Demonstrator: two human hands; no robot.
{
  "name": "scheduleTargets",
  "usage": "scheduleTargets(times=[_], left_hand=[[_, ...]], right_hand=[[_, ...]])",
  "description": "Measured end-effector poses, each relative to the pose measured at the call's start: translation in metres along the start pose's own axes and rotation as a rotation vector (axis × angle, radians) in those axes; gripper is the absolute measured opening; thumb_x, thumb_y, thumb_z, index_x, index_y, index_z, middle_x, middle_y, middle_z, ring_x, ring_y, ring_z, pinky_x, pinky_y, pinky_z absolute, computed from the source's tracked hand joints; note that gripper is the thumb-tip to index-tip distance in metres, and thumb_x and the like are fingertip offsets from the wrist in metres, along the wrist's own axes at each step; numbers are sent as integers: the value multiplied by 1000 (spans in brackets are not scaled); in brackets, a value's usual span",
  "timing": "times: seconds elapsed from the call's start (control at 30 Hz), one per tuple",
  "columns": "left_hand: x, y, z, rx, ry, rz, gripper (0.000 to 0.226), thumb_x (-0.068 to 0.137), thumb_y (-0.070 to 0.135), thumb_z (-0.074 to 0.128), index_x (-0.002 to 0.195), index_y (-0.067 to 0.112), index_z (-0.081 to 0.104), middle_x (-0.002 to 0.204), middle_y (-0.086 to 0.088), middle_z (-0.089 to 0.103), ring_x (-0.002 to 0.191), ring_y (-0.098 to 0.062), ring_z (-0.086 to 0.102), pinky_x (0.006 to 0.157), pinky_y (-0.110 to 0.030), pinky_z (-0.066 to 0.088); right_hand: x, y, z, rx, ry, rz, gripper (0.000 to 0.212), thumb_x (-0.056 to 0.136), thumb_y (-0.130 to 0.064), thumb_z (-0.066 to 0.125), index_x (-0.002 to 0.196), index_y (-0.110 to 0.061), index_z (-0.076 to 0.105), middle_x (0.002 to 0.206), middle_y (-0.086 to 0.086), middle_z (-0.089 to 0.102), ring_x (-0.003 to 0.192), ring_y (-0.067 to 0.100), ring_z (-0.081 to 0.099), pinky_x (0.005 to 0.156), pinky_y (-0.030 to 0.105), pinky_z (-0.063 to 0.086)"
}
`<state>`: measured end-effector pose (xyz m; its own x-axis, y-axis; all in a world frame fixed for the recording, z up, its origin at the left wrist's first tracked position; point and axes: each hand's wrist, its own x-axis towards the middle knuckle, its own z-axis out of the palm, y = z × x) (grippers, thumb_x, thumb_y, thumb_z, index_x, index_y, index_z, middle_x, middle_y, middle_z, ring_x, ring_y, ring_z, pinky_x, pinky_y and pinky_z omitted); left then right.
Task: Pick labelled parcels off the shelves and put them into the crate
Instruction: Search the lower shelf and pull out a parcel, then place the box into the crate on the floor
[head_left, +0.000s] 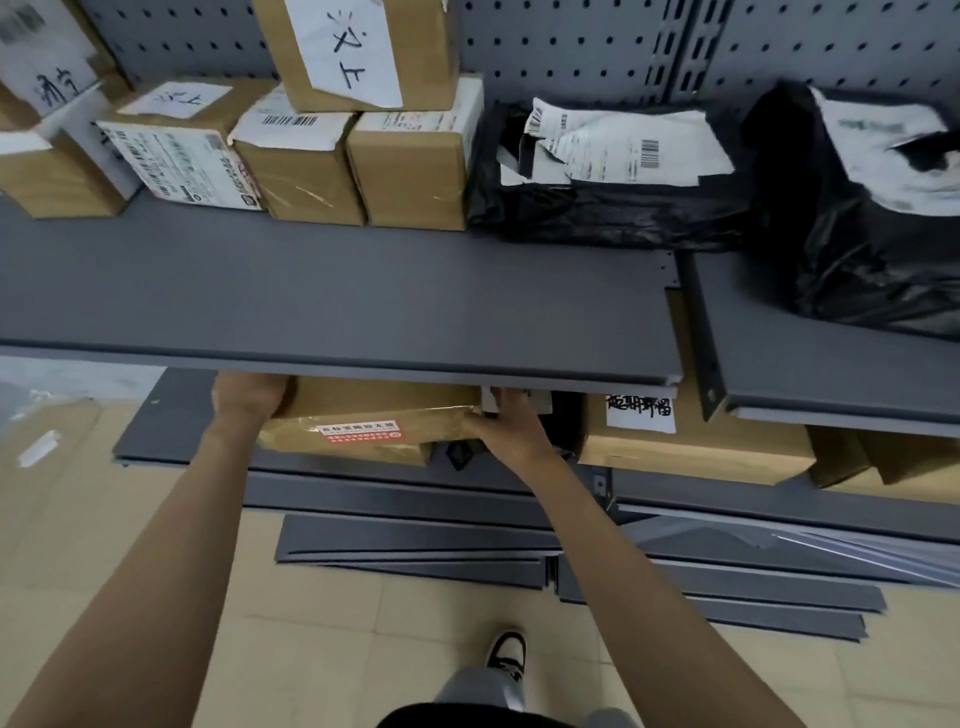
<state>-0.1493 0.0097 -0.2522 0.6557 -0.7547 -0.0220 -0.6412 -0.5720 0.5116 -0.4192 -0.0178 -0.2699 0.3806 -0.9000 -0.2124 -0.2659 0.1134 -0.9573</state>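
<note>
You are mid-pick: your left hand (248, 397) and right hand (506, 427) seemingly grip the taped parcel (371, 423) under the shelf (337, 306); next, draw it out; the crate isn't visible.

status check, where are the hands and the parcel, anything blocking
Left hand and right hand grip the ends of a brown parcel on the lower shelf. Upper shelf edge overhangs it closely. Crate not in view.
</note>
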Motion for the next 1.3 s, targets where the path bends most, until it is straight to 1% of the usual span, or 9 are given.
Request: scheduleTargets(times=[0.13,0.23,0.4,0.53,0.63,0.73,0.9,1.13,1.3], left_hand=[[-45,57,31,308,193,222,24,91,8,48,108,-2,61,109,-28,63,106,-46,54,86,-47,40],[-97,108,74,302,23,471,24,94,16,44,89,6,65,92,-20,68,92,-37,62,71,-36,38],[-155,176,137,211,-163,809,34,97,35,39,106,9,59,98,-13,67,92,-30,62,78,-35,46],[-175,205,179,-208,-667,406,66,93,38,51,144,7,24,147,-14,33,134,-27,32,104,-29,27],[-175,211,192,-498,-757,-20,73,82,36,67,141,12,31,143,-6,41,129,-23,40,94,-23,29],[-178,204,194,-579,-716,-130,78,74,24,77,140,16,35,134,0,47,112,-11,46,90,-19,31],[-205,192,187,-574,-685,-153,100,66,15,83,146,20,23,129,5,52,111,-9,48,91,-17,38],[-253,172,161,-569,-700,-116,115,57,6,87,147,27,19,101,23,53,100,-6,53,86,-21,43],[-294,145,133,-587,-730,-65,118,55,7,88,147,28,18,110,11,58,96,-1,56,70,-14,47]], right_hand=[[-8,12,-45,235,46,61,31,78,6,62,97,-17,58,104,-2,63,109,17,55,97,24,40],[-20,25,-94,365,295,158,30,78,3,67,103,-13,58,104,1,64,107,17,56,99,30,43],[-48,54,-183,-149,754,224,37,81,-14,70,115,-2,60,120,17,62,119,36,52,103,39,40],[-62,86,-241,-454,583,281,81,77,-38,72,143,-11,34,145,17,40,134,38,32,112,45,23],[-62,100,-271,21,380,428,126,43,-59,81,144,-4,29,150,17,32,136,35,33,111,38,33],[-66,118,-278,2,355,440,78,70,-35,78,134,-7,43,136,14,51,107,18,56,75,14,50],[-77,138,-277,-220,400,416,96,74,-39,75,148,-16,18,150,12,25,134,38,27,115,43,24],[-126,138,-273,-70,405,453,96,69,-28,81,145,-23,22,142,12,23,128,37,33,107,44,32],[-179,134,-250,66,422,332,85,69,-13,81,136,-16,28,123,2,42,118,26,46,93,38,46]])
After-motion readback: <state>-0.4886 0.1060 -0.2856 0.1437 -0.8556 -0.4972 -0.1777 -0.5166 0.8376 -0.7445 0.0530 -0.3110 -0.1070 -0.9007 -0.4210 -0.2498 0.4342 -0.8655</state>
